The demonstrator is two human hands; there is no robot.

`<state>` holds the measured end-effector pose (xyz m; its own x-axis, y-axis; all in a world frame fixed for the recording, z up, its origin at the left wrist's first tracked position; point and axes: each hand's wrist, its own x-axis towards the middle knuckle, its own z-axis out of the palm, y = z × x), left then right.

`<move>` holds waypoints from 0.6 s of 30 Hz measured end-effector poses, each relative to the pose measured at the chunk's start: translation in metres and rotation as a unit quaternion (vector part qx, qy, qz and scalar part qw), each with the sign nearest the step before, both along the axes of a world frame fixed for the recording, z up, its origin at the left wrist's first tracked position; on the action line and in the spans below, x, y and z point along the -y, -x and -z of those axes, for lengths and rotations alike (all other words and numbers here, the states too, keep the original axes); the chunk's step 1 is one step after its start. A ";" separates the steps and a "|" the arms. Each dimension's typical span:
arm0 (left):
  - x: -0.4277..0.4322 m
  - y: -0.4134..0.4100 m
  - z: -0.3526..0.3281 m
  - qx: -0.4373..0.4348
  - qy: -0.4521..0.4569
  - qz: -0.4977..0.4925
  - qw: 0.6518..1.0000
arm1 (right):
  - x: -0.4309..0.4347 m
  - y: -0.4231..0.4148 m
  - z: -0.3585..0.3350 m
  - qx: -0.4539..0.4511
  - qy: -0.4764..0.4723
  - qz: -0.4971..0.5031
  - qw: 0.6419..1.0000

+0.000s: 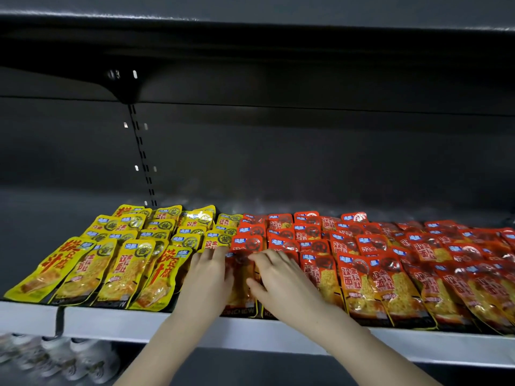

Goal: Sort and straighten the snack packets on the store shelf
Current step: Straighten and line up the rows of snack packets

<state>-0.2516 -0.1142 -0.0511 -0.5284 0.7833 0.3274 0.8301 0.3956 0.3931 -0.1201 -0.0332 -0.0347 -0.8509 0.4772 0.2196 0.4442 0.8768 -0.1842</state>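
Yellow snack packets point(122, 263) lie in overlapping rows on the left part of the shelf point(117, 320). Red snack packets point(390, 263) fill the right part in the same way. Both hands are at the border between the two colours, at the front row. My left hand point(207, 280) lies flat with straight fingers along the left edge of a red front-row packet point(242, 285). My right hand point(281, 280) rests on the right side of that same packet, fingers spread and slightly bent. The packet is mostly hidden between the hands.
The shelf has a pale grey front lip, with a seam point(60, 319) at the left. Another dark shelf point(250, 23) hangs overhead, and a slotted upright point(145, 162) runs down the dark back wall. White blurred goods point(64, 360) sit on the shelf below, lower left.
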 end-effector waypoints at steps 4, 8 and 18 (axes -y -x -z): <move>0.000 -0.011 -0.001 0.029 -0.018 0.029 0.999 | 0.001 0.004 0.005 0.018 -0.020 0.014 1.000; -0.003 -0.018 -0.001 0.060 -0.019 0.030 0.998 | 0.000 0.001 0.008 0.026 -0.035 0.012 0.999; -0.023 -0.029 -0.005 -0.034 -0.047 0.029 0.998 | -0.012 -0.020 -0.007 -0.072 -0.011 0.043 0.996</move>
